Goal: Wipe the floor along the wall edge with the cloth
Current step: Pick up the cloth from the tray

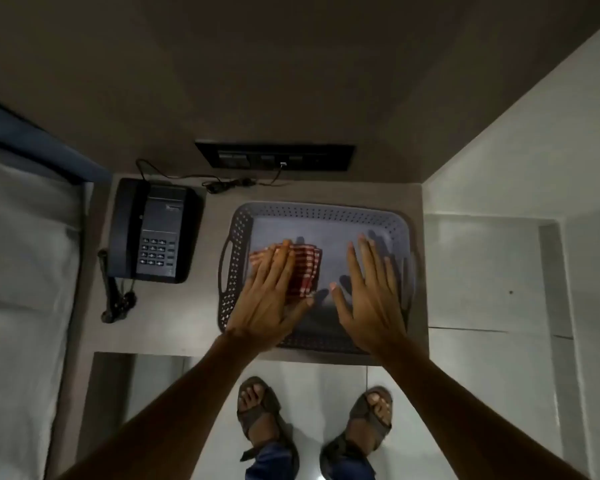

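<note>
Two flat hands hover over a grey perforated plastic tray [321,212]: the left hand [270,295], fingers spread, covers a folded red-and-white checked cloth [305,271] lying inside, its long axis toward the wall. The right hand [371,295] is splayed, gripping nothing. The tray sits on a grey ledge [174,317] above a pale tiled floor [319,389].

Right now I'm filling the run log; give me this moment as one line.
stage: pre-wipe | cloth: in tray | left hand: flat over cloth, no grip | right hand: open, empty | floor: not yet wiped

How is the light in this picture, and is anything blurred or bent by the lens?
Head view: dim; both hands slightly blurred, casting finger shadows in the grey tray; wide-angle lens slants the walls; faint glare on the floor tiles.
</note>
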